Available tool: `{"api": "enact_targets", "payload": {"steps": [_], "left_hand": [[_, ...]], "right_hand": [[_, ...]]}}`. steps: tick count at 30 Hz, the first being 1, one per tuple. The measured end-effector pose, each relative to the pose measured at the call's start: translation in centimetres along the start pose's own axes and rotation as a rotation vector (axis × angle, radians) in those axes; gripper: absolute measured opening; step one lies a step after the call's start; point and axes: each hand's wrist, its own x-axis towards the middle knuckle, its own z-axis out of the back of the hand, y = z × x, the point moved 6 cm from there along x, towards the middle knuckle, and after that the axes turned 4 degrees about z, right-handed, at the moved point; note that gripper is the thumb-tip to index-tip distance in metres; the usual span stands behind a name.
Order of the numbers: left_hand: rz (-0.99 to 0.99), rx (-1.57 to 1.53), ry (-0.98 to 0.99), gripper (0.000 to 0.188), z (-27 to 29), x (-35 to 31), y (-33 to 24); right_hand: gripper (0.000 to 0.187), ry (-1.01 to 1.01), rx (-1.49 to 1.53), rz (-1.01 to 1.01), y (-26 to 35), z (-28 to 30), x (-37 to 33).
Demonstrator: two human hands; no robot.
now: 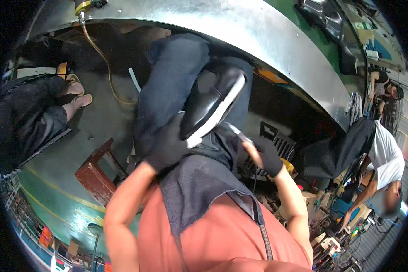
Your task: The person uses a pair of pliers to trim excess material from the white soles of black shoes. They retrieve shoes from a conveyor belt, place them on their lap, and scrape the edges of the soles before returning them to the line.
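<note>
A glossy black shoe (204,102) with a white sole edge rests tilted across my lap, over dark trousers and a dark apron (204,177). My left hand (167,143), in a black glove, is closed on its lower left end. To the right of the shoe, my right hand (266,154) wears a black glove with at least one fingertip bare. It pinches a slim, pale tool (238,132) that points up and left toward the white sole edge. The tool's exact kind is too small to make out, and a gap seems to lie between it and the shoe.
A metal-edged workbench (258,34) curves across the front, with black shoes (326,22) on its green top. A hose (102,56) hangs at left. A wooden stool (97,170) stands left, a slatted chair (279,143) right. Other people are on both sides.
</note>
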Motion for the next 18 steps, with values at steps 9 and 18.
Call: {"api": "enact_targets", "payload": {"steps": [9,18], "left_hand": [[-0.339,0.013,-0.357,0.052,1.9,8.4,-6.4],[-0.416,-0.049,-0.109,0.070,-2.8,4.8,1.8]], "right_hand": [[0.035,-0.229,0.568,-0.397,-0.5,1.1,-5.3],[0.045,0.312,0.048,-0.023,1.7,-0.5,3.8]]}}
